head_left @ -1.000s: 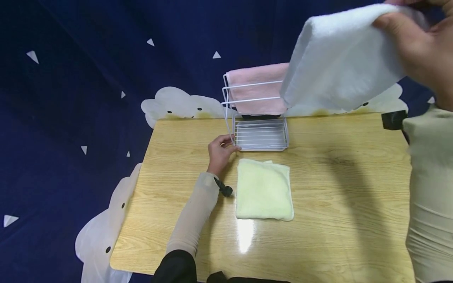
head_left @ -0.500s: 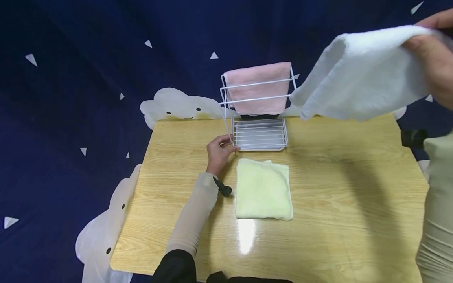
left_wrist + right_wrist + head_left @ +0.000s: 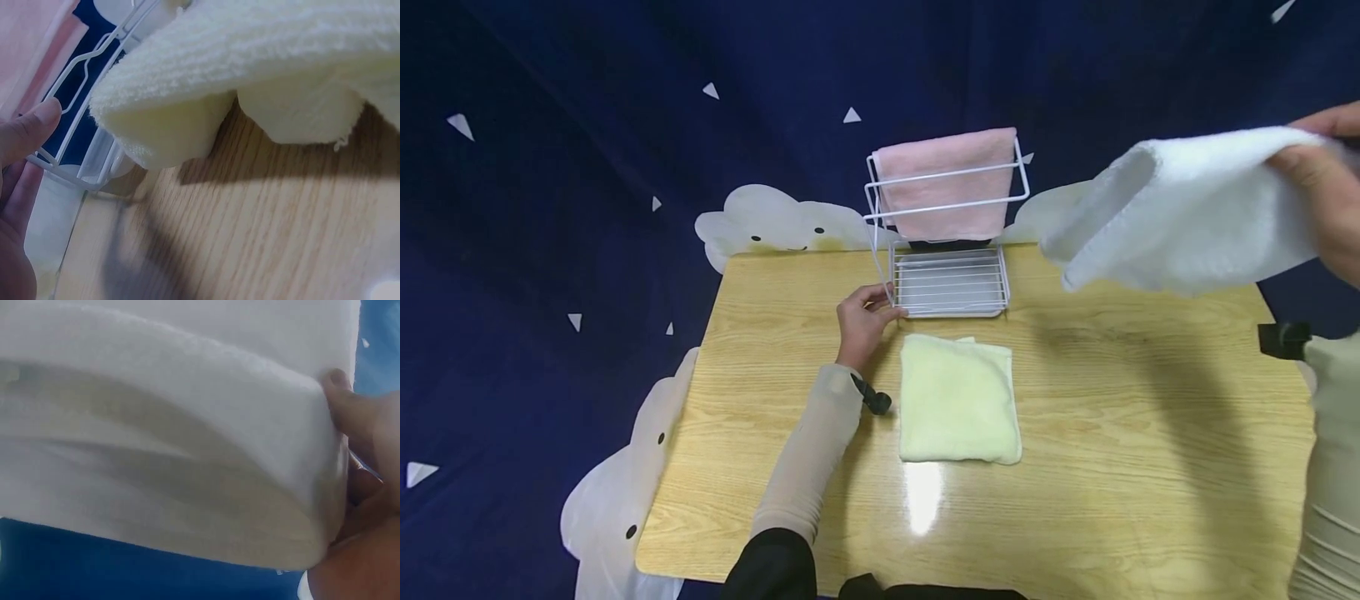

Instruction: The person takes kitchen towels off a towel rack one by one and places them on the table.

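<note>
A folded white towel (image 3: 1210, 212) hangs in the air at the right of the head view. My right hand (image 3: 1333, 187) pinches its edge between thumb and fingers, as the right wrist view also shows. My left hand (image 3: 863, 321) grips the lower front left corner of a white wire rack (image 3: 951, 207), its thumb on the wire in the left wrist view. Over the rack's rear top bar drapes a pink towel (image 3: 947, 171). Just in front of the rack a folded pale yellow towel (image 3: 957, 400) lies on the table; its edge looms large in the left wrist view.
A light grey tray (image 3: 951, 312) sits in the base of the rack, under its wires. The wooden table (image 3: 1120, 483) ends at the back against a dark blue curtain (image 3: 625, 125) with white triangles and clouds.
My right hand has moved down and to the right with the white towel, away from the rack, uncovering the rack's right end. The left hand stays in place on the rack.
</note>
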`<state>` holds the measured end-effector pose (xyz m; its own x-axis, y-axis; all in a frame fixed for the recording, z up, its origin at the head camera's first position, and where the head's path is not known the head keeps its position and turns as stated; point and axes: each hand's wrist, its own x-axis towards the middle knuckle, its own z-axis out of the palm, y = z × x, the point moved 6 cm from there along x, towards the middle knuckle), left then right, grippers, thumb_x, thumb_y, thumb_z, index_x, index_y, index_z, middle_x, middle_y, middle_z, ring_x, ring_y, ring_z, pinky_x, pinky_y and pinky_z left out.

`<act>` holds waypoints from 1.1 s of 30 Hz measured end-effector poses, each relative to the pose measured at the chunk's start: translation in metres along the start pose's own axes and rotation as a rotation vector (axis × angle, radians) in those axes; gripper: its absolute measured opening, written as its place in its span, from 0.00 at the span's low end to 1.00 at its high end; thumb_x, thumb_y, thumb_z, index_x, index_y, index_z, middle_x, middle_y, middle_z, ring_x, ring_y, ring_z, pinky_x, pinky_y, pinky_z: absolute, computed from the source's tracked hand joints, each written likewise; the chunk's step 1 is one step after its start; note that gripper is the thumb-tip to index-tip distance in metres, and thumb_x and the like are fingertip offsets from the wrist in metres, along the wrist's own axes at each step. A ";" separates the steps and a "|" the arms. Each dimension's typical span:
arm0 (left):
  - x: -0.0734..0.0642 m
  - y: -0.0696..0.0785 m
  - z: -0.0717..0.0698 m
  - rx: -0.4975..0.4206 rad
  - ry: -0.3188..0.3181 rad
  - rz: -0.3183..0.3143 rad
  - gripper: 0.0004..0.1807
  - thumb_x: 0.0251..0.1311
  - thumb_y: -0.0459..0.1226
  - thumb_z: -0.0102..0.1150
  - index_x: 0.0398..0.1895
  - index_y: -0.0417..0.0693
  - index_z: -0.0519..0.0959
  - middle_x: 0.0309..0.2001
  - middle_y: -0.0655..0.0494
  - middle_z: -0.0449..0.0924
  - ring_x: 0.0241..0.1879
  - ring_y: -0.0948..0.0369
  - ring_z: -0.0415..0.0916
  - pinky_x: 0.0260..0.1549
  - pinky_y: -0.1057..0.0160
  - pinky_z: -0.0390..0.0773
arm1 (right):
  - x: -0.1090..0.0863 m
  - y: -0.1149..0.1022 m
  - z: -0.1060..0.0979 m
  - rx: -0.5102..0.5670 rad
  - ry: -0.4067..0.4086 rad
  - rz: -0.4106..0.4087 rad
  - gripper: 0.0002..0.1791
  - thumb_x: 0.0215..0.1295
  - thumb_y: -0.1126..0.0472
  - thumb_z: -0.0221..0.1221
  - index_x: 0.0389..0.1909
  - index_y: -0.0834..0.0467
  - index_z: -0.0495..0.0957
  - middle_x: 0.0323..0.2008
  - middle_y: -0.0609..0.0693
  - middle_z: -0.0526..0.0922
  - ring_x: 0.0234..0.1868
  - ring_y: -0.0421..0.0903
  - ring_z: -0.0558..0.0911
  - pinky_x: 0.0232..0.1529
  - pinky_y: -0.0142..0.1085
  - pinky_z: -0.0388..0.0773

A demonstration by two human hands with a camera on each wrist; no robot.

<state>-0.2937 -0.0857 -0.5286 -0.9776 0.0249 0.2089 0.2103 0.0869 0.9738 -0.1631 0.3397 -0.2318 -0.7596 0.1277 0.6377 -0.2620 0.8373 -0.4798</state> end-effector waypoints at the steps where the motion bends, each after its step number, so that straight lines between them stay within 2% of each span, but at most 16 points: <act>1: 0.000 0.000 0.000 -0.003 0.000 -0.001 0.26 0.39 0.20 0.78 0.46 0.25 0.81 0.48 0.31 0.82 0.46 0.41 0.83 0.46 0.66 0.87 | -0.003 0.001 0.001 -0.007 0.003 -0.019 0.18 0.76 0.54 0.55 0.57 0.61 0.80 0.45 0.19 0.67 0.40 0.12 0.66 0.60 0.17 0.67; 2: 0.000 0.000 -0.001 -0.007 -0.001 -0.002 0.26 0.39 0.20 0.78 0.46 0.25 0.81 0.48 0.31 0.82 0.46 0.42 0.83 0.46 0.66 0.87 | -0.005 0.001 0.002 -0.013 0.010 -0.036 0.19 0.75 0.55 0.57 0.56 0.65 0.80 0.45 0.19 0.67 0.40 0.12 0.66 0.59 0.16 0.67; 3: 0.001 0.000 -0.001 -0.006 -0.002 -0.006 0.26 0.39 0.20 0.78 0.46 0.25 0.81 0.48 0.32 0.82 0.46 0.42 0.83 0.46 0.66 0.87 | -0.006 0.000 0.003 -0.024 0.010 -0.057 0.20 0.75 0.56 0.58 0.55 0.69 0.79 0.45 0.23 0.72 0.41 0.12 0.65 0.58 0.15 0.67; 6: 0.000 0.000 0.000 0.009 0.001 -0.011 0.26 0.39 0.21 0.78 0.46 0.25 0.81 0.48 0.32 0.82 0.46 0.43 0.83 0.46 0.66 0.87 | -0.011 -0.001 0.006 -0.034 0.026 -0.112 0.17 0.71 0.61 0.62 0.48 0.74 0.80 0.42 0.45 0.83 0.42 0.13 0.66 0.55 0.11 0.66; 9: 0.000 0.001 0.000 0.025 0.004 -0.004 0.26 0.39 0.21 0.78 0.46 0.25 0.81 0.48 0.32 0.82 0.46 0.43 0.83 0.46 0.67 0.87 | -0.015 -0.001 0.011 -0.022 0.024 -0.131 0.13 0.66 0.68 0.65 0.43 0.76 0.81 0.37 0.46 0.82 0.42 0.16 0.67 0.49 0.10 0.68; 11: 0.000 0.002 0.000 0.032 0.003 0.002 0.26 0.39 0.21 0.78 0.46 0.25 0.81 0.48 0.32 0.82 0.46 0.42 0.83 0.46 0.67 0.87 | -0.016 0.000 0.015 0.002 0.010 -0.120 0.11 0.62 0.72 0.67 0.41 0.77 0.82 0.35 0.34 0.78 0.39 0.17 0.68 0.44 0.08 0.67; 13: 0.000 0.003 0.001 0.032 -0.002 0.006 0.26 0.39 0.21 0.78 0.46 0.24 0.81 0.48 0.32 0.82 0.46 0.41 0.82 0.46 0.67 0.87 | -0.019 0.000 0.021 0.006 -0.030 -0.109 0.10 0.59 0.74 0.68 0.40 0.76 0.82 0.36 0.32 0.76 0.37 0.15 0.66 0.39 0.05 0.64; 14: 0.000 0.003 0.001 0.034 -0.003 0.009 0.25 0.39 0.21 0.78 0.46 0.24 0.81 0.48 0.31 0.82 0.46 0.41 0.82 0.47 0.67 0.87 | -0.020 0.000 0.024 -0.005 -0.054 -0.093 0.10 0.59 0.74 0.69 0.39 0.75 0.83 0.35 0.38 0.79 0.35 0.15 0.66 0.36 0.04 0.61; 17: 0.000 0.004 0.001 0.035 -0.002 0.005 0.25 0.40 0.21 0.78 0.46 0.24 0.81 0.48 0.31 0.82 0.46 0.42 0.83 0.47 0.67 0.87 | -0.025 0.002 0.035 -0.037 -0.152 -0.068 0.09 0.60 0.73 0.69 0.40 0.72 0.83 0.36 0.59 0.83 0.33 0.12 0.65 0.35 0.03 0.60; 18: 0.000 0.003 0.001 0.035 -0.001 0.001 0.25 0.39 0.21 0.78 0.46 0.24 0.81 0.48 0.31 0.82 0.46 0.42 0.83 0.47 0.67 0.87 | -0.027 0.004 0.039 -0.033 -0.180 -0.068 0.08 0.60 0.73 0.69 0.39 0.71 0.84 0.36 0.64 0.83 0.32 0.12 0.64 0.43 0.06 0.65; 20: -0.001 0.003 0.001 0.031 0.002 -0.006 0.25 0.39 0.21 0.78 0.45 0.24 0.81 0.48 0.31 0.82 0.46 0.43 0.83 0.46 0.67 0.87 | -0.030 0.007 0.047 -0.041 -0.238 -0.054 0.07 0.60 0.71 0.69 0.39 0.68 0.85 0.37 0.62 0.84 0.32 0.13 0.65 0.43 0.07 0.65; 24: 0.001 0.002 0.001 0.019 -0.004 -0.013 0.25 0.40 0.21 0.78 0.45 0.24 0.80 0.48 0.31 0.82 0.47 0.41 0.82 0.46 0.67 0.87 | -0.037 0.016 0.062 -0.010 -0.302 -0.071 0.08 0.59 0.70 0.71 0.39 0.65 0.86 0.38 0.58 0.85 0.35 0.20 0.69 0.45 0.10 0.66; 25: 0.001 0.002 0.001 0.016 -0.007 -0.009 0.25 0.40 0.21 0.78 0.45 0.23 0.80 0.48 0.30 0.81 0.47 0.40 0.82 0.46 0.67 0.87 | -0.038 0.019 0.067 -0.012 -0.322 -0.062 0.08 0.60 0.69 0.70 0.40 0.64 0.86 0.39 0.57 0.85 0.37 0.22 0.70 0.35 0.06 0.63; 29: 0.001 0.002 0.001 0.028 -0.009 0.004 0.25 0.40 0.21 0.78 0.45 0.23 0.80 0.48 0.30 0.81 0.48 0.38 0.81 0.47 0.67 0.86 | -0.044 0.029 0.084 0.006 -0.390 -0.045 0.09 0.61 0.66 0.70 0.41 0.63 0.85 0.40 0.58 0.85 0.36 0.22 0.70 0.33 0.07 0.64; 33: 0.001 0.002 0.000 0.035 -0.005 0.002 0.25 0.40 0.20 0.77 0.45 0.23 0.80 0.48 0.30 0.81 0.47 0.38 0.81 0.47 0.66 0.87 | -0.051 0.035 0.100 -0.001 -0.458 -0.048 0.09 0.63 0.64 0.70 0.42 0.63 0.85 0.41 0.59 0.85 0.37 0.31 0.75 0.31 0.08 0.65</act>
<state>-0.2937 -0.0851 -0.5263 -0.9772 0.0302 0.2103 0.2124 0.1214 0.9696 -0.1934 0.3091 -0.3413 -0.9314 -0.1596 0.3270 -0.3032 0.8372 -0.4551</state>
